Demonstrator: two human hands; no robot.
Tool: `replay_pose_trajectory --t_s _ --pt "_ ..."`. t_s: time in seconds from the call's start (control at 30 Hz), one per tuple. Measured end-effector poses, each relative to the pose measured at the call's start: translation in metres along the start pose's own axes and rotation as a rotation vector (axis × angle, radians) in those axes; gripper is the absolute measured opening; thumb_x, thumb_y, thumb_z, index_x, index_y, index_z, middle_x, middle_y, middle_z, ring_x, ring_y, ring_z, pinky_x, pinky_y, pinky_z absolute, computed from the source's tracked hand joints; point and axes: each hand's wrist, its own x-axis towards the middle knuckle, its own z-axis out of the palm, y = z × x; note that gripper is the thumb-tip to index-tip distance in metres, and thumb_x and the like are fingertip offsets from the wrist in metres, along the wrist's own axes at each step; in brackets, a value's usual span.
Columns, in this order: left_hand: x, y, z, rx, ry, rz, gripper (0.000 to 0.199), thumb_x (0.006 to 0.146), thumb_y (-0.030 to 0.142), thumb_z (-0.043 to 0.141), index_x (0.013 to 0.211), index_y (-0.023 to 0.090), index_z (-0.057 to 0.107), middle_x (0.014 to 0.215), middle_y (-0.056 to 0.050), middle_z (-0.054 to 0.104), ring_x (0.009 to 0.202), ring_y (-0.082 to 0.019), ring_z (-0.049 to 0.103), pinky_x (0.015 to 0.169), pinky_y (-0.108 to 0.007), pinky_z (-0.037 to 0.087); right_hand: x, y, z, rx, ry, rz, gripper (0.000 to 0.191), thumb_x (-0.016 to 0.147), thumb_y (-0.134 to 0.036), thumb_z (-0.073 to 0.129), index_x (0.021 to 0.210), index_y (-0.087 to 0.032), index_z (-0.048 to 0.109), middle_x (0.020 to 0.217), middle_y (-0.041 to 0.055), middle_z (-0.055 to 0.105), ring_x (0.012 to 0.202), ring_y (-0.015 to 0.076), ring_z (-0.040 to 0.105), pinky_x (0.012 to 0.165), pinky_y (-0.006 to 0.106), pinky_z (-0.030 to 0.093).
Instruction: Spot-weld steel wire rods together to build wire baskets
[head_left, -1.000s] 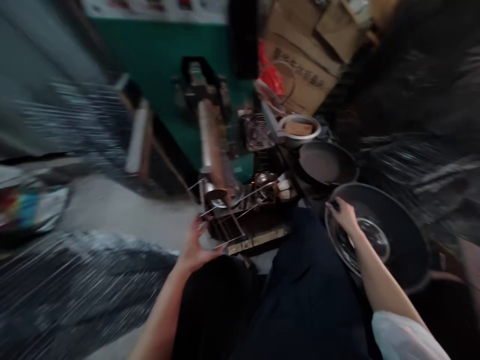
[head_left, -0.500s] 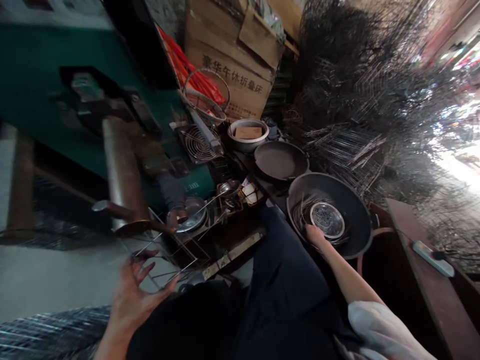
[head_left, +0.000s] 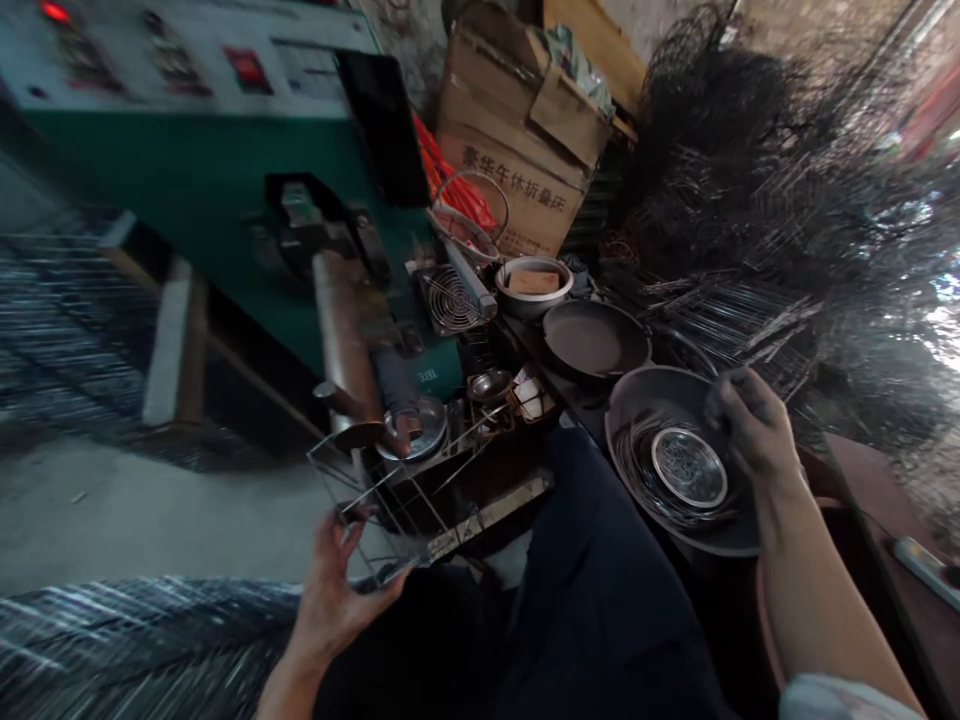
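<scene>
My left hand (head_left: 345, 590) holds a wire frame (head_left: 397, 500) by its near edge, thumb and fingers spread around the thin rods. The frame reaches up to the round metal arm (head_left: 343, 350) of a green machine. Over the right side of a large dark pan (head_left: 645, 400), my right hand (head_left: 754, 425) is closed; whatever its fingers hold is too small or blurred to make out. Inside the pan lie thin bent wires (head_left: 637, 470) around a small metal bowl (head_left: 688, 467) with tiny pieces in it.
The green machine (head_left: 187, 190) fills the upper left. Behind the large pan are a shallow dark pan (head_left: 596, 338), a white bowl (head_left: 534, 305) holding a block, and a cardboard box (head_left: 510, 130). Wire racks (head_left: 750, 320) are piled at right; a wooden bar (head_left: 491, 515) lies low in the middle.
My right hand has risen from the wires beside the small bowl and moved to the right side of the pan. The view has turned left; my left hand still holds the wire frame.
</scene>
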Motion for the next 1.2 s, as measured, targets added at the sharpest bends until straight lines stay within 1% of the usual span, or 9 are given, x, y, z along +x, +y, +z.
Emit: replay_pose_trajectory --t_s 0.07,0.13,0.3,0.43,0.63,0.73,0.8,0.97,1.2 --pt "-0.011 0.007 0.002 0.004 -0.029 -0.005 0.08 0.069 0.041 0.085 0.135 0.026 0.043 0.133 -0.011 0.055 0.133 -0.037 0.058 0.117 -0.067 0.042 0.024 -0.024 0.027 0.19 -0.078 0.007 0.041 0.089 -0.06 0.068 0.107 -0.024 0.063 0.071 -0.0027 0.051 0.06 0.0144 0.045 0.057 0.027 0.037" --pt "-0.021 0.012 0.005 0.01 -0.037 0.004 0.079 0.07 0.042 0.083 0.136 0.024 0.043 0.131 -0.011 0.058 0.132 -0.037 0.059 0.116 -0.065 0.044 0.047 -0.038 0.062 0.23 -0.147 -0.002 0.045 0.084 -0.062 0.073 0.103 -0.021 0.067 0.07 -0.0027 0.049 0.061 0.0134 0.043 0.057 0.027 0.034" --pt "-0.045 0.006 0.01 0.033 -0.02 0.048 0.087 0.072 0.041 0.079 0.146 0.022 0.037 0.136 -0.016 0.059 0.13 -0.04 0.062 0.113 -0.066 0.047 0.074 -0.034 0.136 0.192 -0.197 -0.011 0.057 0.081 -0.074 0.068 0.082 -0.017 0.069 0.062 -0.004 0.04 0.06 0.0117 0.034 0.055 0.027 0.025" --pt "-0.056 -0.003 0.01 0.073 -0.002 0.019 0.098 0.071 0.038 0.079 0.153 0.021 0.028 0.142 -0.02 0.055 0.132 -0.043 0.061 0.113 -0.067 0.047 0.053 -0.027 0.176 0.236 -0.298 0.025 0.057 0.079 -0.072 0.071 0.07 -0.017 0.062 0.064 -0.0024 0.044 0.064 0.012 0.038 0.059 0.028 0.029" --pt "-0.058 0.005 0.015 0.028 -0.054 0.052 0.111 0.064 0.028 0.082 0.156 0.018 0.021 0.147 -0.022 0.05 0.135 -0.042 0.058 0.115 -0.063 0.046 0.008 -0.047 0.229 0.253 -0.575 0.012 0.06 0.075 -0.068 0.076 0.058 -0.02 0.044 0.059 -0.0047 0.035 0.061 0.0105 0.03 0.057 0.027 0.025" --pt "-0.057 0.011 0.016 0.012 -0.036 0.053 0.118 0.062 0.025 0.083 0.158 0.019 0.014 0.148 -0.023 0.048 0.135 -0.042 0.058 0.115 -0.061 0.047 0.0 -0.052 0.248 0.237 -0.712 -0.018 0.063 0.072 -0.07 0.076 0.055 -0.021 0.04 0.058 -0.0049 0.032 0.06 0.0107 0.03 0.056 0.027 0.023" --pt "-0.056 0.015 0.016 -0.018 -0.032 0.029 0.117 0.06 0.026 0.085 0.157 0.019 0.018 0.144 -0.021 0.051 0.133 -0.04 0.059 0.114 -0.059 0.048 -0.002 -0.051 0.257 0.224 -0.759 -0.024 0.065 0.072 -0.072 0.075 0.054 -0.022 0.038 0.057 -0.0053 0.03 0.059 0.0106 0.029 0.056 0.027 0.022" --pt "-0.048 0.022 0.014 -0.08 -0.007 0.037 0.107 0.058 0.032 0.084 0.15 0.021 0.032 0.137 -0.015 0.055 0.127 -0.037 0.061 0.113 -0.055 0.05 0.001 -0.043 0.269 0.184 -0.787 -0.031 0.068 0.072 -0.074 0.073 0.054 -0.023 0.033 0.057 -0.0061 0.025 0.057 0.0099 0.025 0.055 0.028 0.019" --pt "-0.04 0.015 0.012 -0.05 0.022 0.084 0.11 0.056 0.033 0.087 0.152 0.021 0.034 0.14 -0.016 0.051 0.129 -0.039 0.057 0.114 -0.059 0.048 0.009 -0.039 0.278 0.169 -0.829 -0.06 0.071 0.071 -0.078 0.072 0.053 -0.023 0.032 0.057 -0.0059 0.025 0.056 0.0094 0.025 0.053 0.027 0.018"
